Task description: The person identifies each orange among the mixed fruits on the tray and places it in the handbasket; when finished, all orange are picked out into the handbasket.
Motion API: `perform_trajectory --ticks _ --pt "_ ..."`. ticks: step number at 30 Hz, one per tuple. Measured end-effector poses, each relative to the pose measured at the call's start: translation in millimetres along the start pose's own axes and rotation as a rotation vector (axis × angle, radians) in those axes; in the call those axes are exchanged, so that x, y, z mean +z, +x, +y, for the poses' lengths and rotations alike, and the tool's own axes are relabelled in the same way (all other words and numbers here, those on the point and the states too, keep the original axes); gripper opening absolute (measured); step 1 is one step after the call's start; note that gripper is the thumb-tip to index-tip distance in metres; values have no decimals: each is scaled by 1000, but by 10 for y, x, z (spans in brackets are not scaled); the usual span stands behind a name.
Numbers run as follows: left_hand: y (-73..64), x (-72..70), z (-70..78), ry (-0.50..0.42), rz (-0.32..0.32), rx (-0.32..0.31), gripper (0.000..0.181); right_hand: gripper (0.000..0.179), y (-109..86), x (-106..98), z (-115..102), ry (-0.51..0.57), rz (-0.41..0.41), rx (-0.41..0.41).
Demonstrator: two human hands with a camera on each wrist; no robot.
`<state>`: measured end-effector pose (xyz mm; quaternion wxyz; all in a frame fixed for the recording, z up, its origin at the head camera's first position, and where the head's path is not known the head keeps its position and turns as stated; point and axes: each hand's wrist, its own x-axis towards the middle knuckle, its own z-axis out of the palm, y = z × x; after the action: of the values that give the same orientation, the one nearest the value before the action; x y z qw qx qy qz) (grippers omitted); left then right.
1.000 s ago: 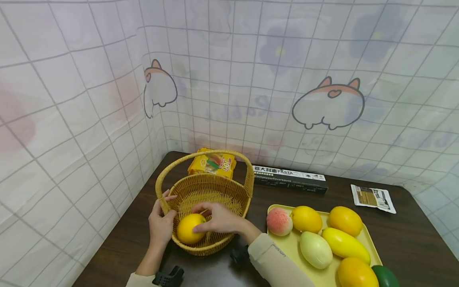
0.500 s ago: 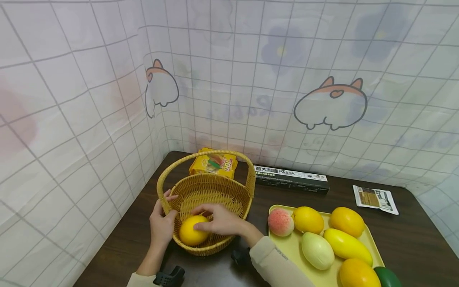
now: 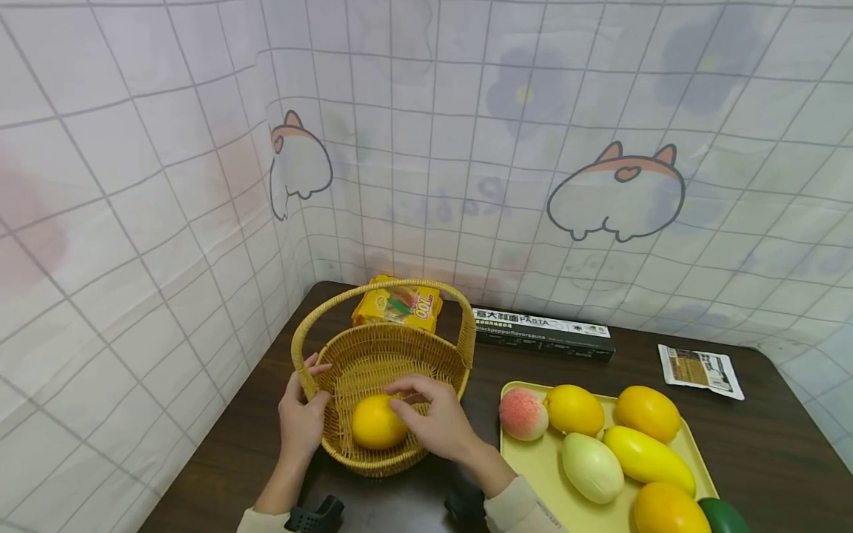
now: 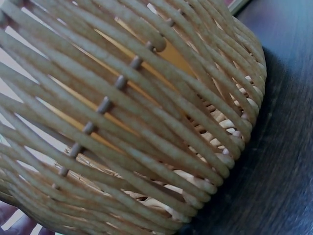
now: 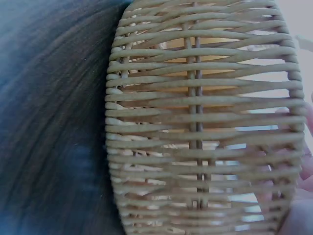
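A round yellow-orange fruit (image 3: pixel 376 426) lies inside the wicker basket (image 3: pixel 380 337), towards its near side. My left hand (image 3: pixel 303 418) grips the basket's left side where the handle joins the rim. Just right of the fruit, my right hand (image 3: pixel 440 418) hovers over the basket with loosely bent fingers; its thumb is close to the fruit, and whether they touch is unclear. In the left wrist view the basket's woven wall (image 4: pixel 146 112) fills most of the picture. The right wrist view shows the same weave (image 5: pixel 195 127), with part of my right hand (image 5: pixel 299 191) at the edge.
Right of the basket, a yellow tray (image 3: pixel 533 474) bears a peach (image 3: pixel 523 414), a pale green fruit (image 3: pixel 591 468) and several yellow fruits. Behind stand a yellow package (image 3: pixel 400 305) and a pasta box (image 3: pixel 543 334). A sachet (image 3: pixel 701 371) lies far right.
The fruit has shifted right within the basket. My right hand, which held it, has loosened and drawn back to the right. My left hand keeps its place on the basket.
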<state>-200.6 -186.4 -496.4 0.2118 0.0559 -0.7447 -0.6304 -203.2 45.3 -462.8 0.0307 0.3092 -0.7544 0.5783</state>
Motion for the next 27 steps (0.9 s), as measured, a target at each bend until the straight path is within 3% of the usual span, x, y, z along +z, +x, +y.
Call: perform_trajectory --ticks 5,12,21,27 --pt "3 -3 -13 -14 -4 17 39 21 -129 -111 -9 52 49 -6" --pt "13 0 -30 -12 -6 2 39 24 -210 -296 -32 130 20 -8" --pt "27 0 -32 -14 6 23 39 26 -209 -593 -101 35 -47 69" --pt "8 -2 20 -12 2 21 40 27 -304 -887 -138 -22 -2 130"
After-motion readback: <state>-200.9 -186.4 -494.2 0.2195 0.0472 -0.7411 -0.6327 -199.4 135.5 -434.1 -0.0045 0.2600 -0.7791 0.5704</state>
